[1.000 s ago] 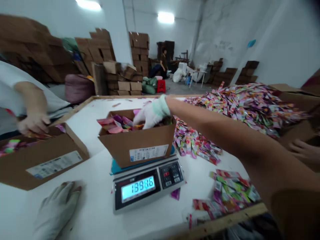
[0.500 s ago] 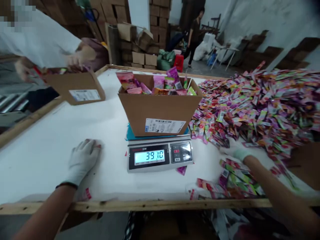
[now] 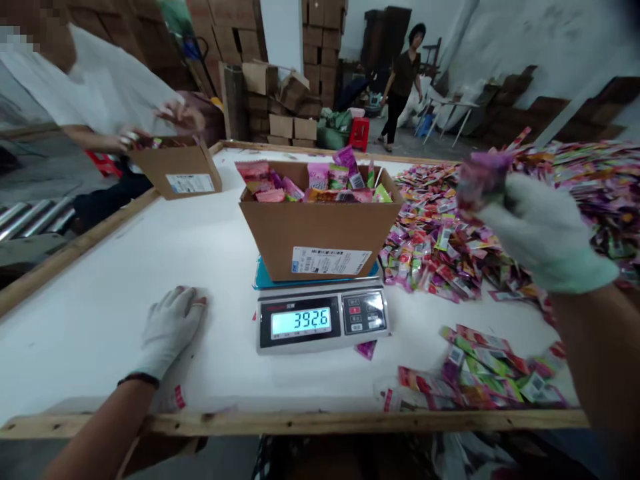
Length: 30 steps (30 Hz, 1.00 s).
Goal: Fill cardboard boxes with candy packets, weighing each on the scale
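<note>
My left hand (image 3: 171,328), in a white glove with bare fingertips, lies flat on the white tabletop (image 3: 210,363), left of the scale. My right hand (image 3: 543,230), gloved too, is raised above the candy pile and grips some small candy packets (image 3: 481,181), purple and red, blurred by motion. Between the hands a digital scale (image 3: 323,321) shows 392.6. On its blue pan stands an open cardboard box (image 3: 320,233) with a white label, filled with colourful candy packets (image 3: 320,179). A purple packet (image 3: 367,349) is partly under the scale's front.
A large pile of candy packets (image 3: 435,233) covers the table's right side; a smaller group (image 3: 493,373) lies near the wooden front edge (image 3: 280,423). At the far left a co-worker (image 3: 125,87) handles another cardboard box (image 3: 177,172). A person (image 3: 403,83) walks behind the table.
My right hand has risen from the table beside the pile, now holding packets. The display went from 391.0 to 392.6. My left hand stays put. The co-worker's hands shifted over their box.
</note>
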Each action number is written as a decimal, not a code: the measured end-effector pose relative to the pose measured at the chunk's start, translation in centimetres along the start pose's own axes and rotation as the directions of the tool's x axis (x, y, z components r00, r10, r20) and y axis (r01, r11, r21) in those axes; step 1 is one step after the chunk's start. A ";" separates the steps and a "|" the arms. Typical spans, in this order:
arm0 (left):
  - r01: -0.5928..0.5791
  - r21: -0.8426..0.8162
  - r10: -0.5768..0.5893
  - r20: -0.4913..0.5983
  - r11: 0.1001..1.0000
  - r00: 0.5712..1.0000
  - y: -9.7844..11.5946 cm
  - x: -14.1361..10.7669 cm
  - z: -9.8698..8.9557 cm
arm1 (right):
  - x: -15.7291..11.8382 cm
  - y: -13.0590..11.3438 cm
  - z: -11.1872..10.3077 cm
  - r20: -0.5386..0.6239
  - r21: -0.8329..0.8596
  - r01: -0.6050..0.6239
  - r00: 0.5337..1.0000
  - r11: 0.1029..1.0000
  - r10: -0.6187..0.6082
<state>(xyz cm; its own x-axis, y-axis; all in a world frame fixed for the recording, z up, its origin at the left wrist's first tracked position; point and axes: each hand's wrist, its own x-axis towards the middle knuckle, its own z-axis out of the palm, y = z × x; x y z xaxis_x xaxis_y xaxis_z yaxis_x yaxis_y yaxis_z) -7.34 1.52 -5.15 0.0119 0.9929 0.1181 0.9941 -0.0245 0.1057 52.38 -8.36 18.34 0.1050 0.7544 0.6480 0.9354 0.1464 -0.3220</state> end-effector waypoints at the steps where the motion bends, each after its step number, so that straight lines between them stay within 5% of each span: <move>1: 0.008 0.001 -0.008 0.002 1.000 1.000 -0.1 0.0 0.0 | 2.4 -3.1 -0.3 -0.014 0.075 0.105 0.994 0.992 -0.104; 5: 0.022 0.009 -0.022 0.006 1.000 1.000 -0.5 0.2 -0.2 | 9.2 -12.8 0.5 0.132 0.144 0.457 0.870 0.878 -0.475; 8: 0.019 0.022 -0.019 0.013 1.000 1.000 -0.7 0.3 -0.3 | 10.0 -14.4 1.6 0.110 0.139 0.491 0.855 0.860 -0.506; 11: -0.023 0.026 0.023 -0.026 0.999 0.999 -0.4 0.1 -0.5 | 6.8 -9.9 2.8 -0.053 0.246 0.342 0.939 0.907 -0.339; 14: -0.065 0.008 0.065 -0.037 0.998 0.997 0.2 -0.2 -0.5 | 0.9 -1.3 5.0 0.093 0.097 0.032 0.995 0.995 -0.041; 16: -0.070 -0.009 0.070 -0.030 0.997 0.997 0.5 -0.3 -0.4 | -4.0 4.6 7.2 0.274 -0.129 -0.163 0.942 0.978 0.193; 19: -0.060 -0.032 0.058 -0.041 0.998 0.997 0.7 -0.4 -0.3 | -10.8 10.6 10.8 0.359 -0.422 -0.410 0.744 0.809 0.564; 21: -0.060 -0.043 0.058 -0.046 0.997 0.997 0.9 -0.6 -0.4 | -13.7 12.4 12.5 0.368 -0.479 -0.390 0.724 0.787 0.583; 24: -0.058 -0.054 0.055 -0.049 0.997 0.997 1.2 -0.8 -0.8 | -14.8 13.3 13.0 0.416 -0.417 -0.331 0.759 0.846 0.501; 30: -0.068 -0.117 0.065 -0.024 0.991 0.998 2.3 -1.5 -2.3 | -11.4 14.0 8.9 0.368 -0.408 -0.369 0.770 0.835 0.521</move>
<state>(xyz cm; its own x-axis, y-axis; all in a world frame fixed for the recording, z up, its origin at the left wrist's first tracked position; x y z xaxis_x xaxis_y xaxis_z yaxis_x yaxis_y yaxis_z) -5.28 -0.33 -2.86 0.0741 0.9861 0.1488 0.9716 -0.1050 0.2120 61.26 -9.20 0.26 0.4438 0.8928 0.0769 0.8799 -0.4179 -0.2262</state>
